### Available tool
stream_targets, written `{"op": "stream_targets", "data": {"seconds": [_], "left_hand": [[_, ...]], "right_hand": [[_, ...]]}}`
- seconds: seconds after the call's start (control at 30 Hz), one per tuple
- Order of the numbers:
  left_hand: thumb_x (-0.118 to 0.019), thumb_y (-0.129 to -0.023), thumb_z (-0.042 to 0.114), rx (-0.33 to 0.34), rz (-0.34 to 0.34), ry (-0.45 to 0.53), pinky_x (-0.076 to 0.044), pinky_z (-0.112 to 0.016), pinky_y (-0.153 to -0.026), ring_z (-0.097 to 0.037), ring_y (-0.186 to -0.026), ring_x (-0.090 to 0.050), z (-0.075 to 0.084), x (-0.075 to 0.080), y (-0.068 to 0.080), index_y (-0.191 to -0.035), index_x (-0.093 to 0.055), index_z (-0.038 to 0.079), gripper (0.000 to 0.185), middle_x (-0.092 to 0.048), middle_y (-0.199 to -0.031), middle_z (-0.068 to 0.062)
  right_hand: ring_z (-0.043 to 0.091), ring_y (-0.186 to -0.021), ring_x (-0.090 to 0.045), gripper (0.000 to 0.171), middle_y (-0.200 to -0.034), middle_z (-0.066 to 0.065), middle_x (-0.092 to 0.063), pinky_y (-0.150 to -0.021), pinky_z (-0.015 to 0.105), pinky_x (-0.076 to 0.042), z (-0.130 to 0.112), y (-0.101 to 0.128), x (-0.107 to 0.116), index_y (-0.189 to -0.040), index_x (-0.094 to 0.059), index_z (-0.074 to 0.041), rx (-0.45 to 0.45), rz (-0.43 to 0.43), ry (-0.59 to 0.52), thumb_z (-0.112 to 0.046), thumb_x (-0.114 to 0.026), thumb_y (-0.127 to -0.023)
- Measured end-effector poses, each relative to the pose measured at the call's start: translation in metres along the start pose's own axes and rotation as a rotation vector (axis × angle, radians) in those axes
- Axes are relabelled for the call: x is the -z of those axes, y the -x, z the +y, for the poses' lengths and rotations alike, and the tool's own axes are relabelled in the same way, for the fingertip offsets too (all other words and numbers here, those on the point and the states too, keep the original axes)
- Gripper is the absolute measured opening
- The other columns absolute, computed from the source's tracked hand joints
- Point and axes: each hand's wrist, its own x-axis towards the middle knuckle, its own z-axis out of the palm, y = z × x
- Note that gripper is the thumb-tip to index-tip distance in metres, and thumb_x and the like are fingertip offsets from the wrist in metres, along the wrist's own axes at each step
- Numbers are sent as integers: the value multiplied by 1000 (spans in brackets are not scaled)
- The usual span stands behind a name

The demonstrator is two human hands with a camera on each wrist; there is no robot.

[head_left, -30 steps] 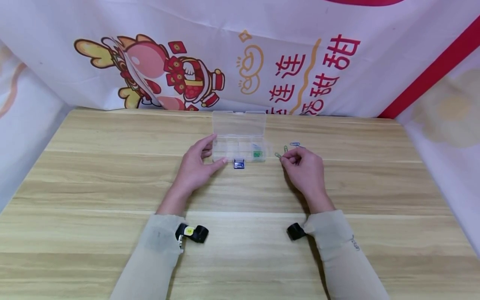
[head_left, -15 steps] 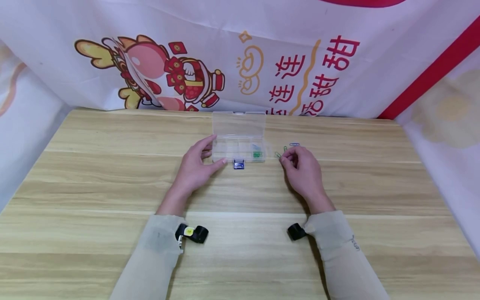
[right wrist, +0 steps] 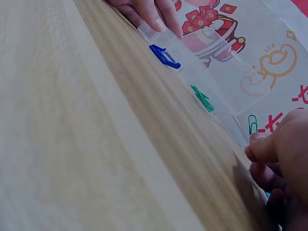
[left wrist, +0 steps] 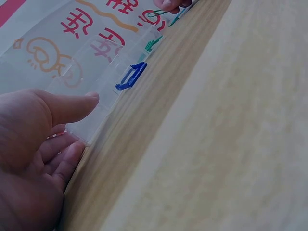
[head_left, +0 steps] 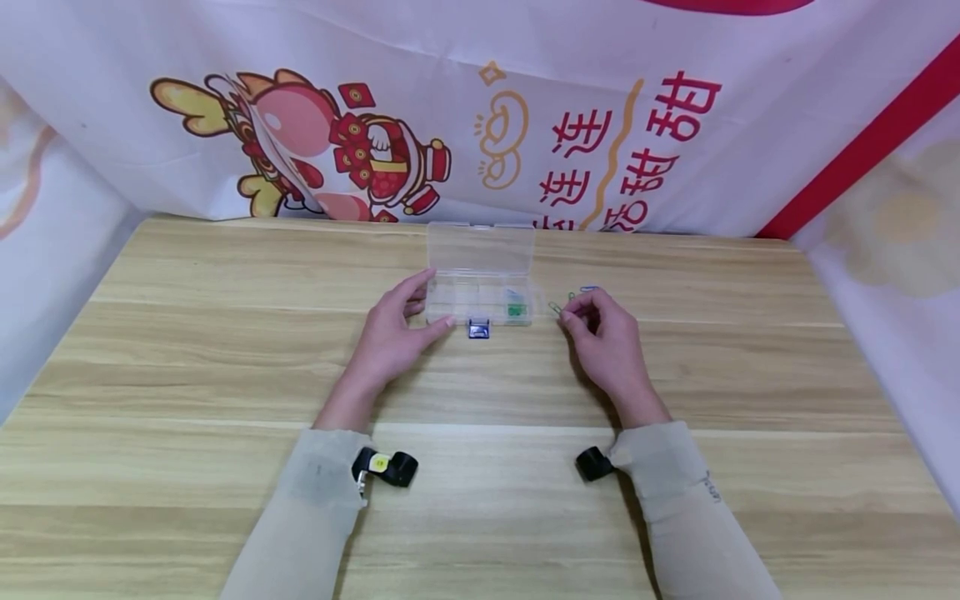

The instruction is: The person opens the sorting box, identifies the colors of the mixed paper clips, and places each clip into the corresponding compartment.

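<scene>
Your right hand (head_left: 609, 342) pinches a green paper clip (right wrist: 252, 124) between thumb and fingertips, just off the right end of the clear compartment box (head_left: 480, 287); the right wrist view shows the clip standing upright above your thumb, which the head view leaves as a faint speck. Your left hand (head_left: 393, 329) rests against the left end of the box with its fingers straight and relaxed, the thumb laid along the near front edge and the fingers at the end wall. It holds nothing; it only steadies the box.

The box sits with its lid open and leaning back. A blue latch (head_left: 477, 328) hangs off the middle of the front wall, and a few green clips (head_left: 513, 309) lie in the compartment nearest the right end. More loose clips (head_left: 587, 289) lie on the table just right of the box, partly hidden behind your right hand.

The box rests on a light wood-grain table (head_left: 225, 367), nearer the far edge. Behind the box hangs a white banner (head_left: 480, 108) with a cartoon figure, red characters and a red stripe.

The left wrist view shows your thumb touching the box's front corner, and your right fingertips with the clip far off beyond the latch.
</scene>
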Motion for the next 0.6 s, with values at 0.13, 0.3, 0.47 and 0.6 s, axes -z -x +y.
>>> {"op": "stream_targets", "data": {"seconds": [0.13, 0.3, 0.47, 0.6], "left_hand": [[-80, -98, 22, -4, -1, -3, -46, -46, -127, -33, -145, -55, 0, 0, 0, -166, -42, 27, 78, -53, -157, -12], [-80, -99, 22, -5, -2, -11, -46, -46, -127, -33, -144, -54, 1, -1, -1, -167, -41, 26, 78, -52, -157, -12], [-79, -100, 24, 3, -8, -33, -46, -48, -127, -34, -145, -53, 1, -1, -1, -168, -39, 27, 79, -50, -158, -13], [-78, -100, 24, -1, -14, -37, -44, -50, -128, -35, -146, -53, 2, -1, 0, -168, -38, 26, 79, -50, -158, -14]], "right_hand": [[25, -100, -58, 12, -111, 10, -67, -87, 33, -50, 0, 0, 0, -116, -67, -9, -16, 1, -32, -18, -65, -109], [24, -104, -58, 14, -115, 9, -67, -90, 33, -50, -3, -1, 0, -118, -66, -11, -39, -8, -65, -22, -65, -109], [25, -105, -59, 15, -116, 10, -67, -92, 35, -50, -9, -2, -4, -118, -67, -10, -45, -37, -105, -22, -66, -109], [25, -104, -58, 15, -117, 9, -67, -92, 35, -50, -15, -1, -10, -117, -68, -11, -51, -67, -126, -23, -67, -108]]}}
